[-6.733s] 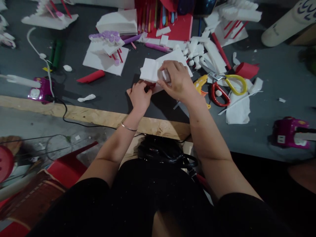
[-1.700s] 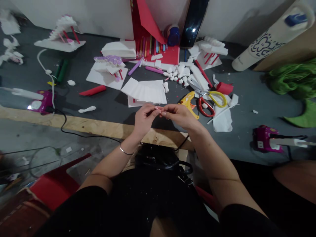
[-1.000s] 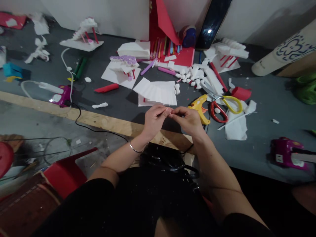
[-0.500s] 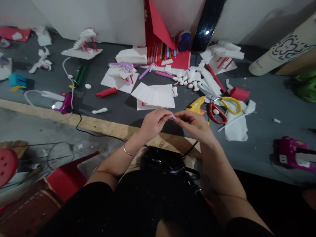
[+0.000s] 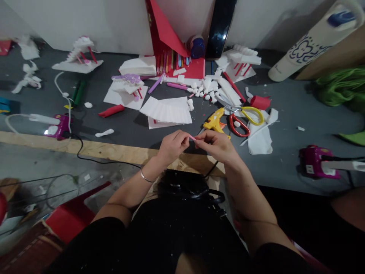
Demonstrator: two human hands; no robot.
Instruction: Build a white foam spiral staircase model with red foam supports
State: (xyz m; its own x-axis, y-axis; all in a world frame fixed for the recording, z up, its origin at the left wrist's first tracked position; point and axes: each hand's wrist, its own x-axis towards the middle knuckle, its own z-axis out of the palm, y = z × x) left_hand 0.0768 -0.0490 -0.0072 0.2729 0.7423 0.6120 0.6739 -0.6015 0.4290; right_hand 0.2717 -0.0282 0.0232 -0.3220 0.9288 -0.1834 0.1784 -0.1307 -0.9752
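- The big dark table has a pale wood edge on its near side, and a gray wall behind it.
- A red chair is on the near left, on the messy floor.
- The folded white paper lies just past the hands.
- The left hand has curled fingers, pinching one end of the pink stick.
- The right hand pinches the other end with thumb and finger.
- The tiny pink stick is between both hands, over the table's near edge.
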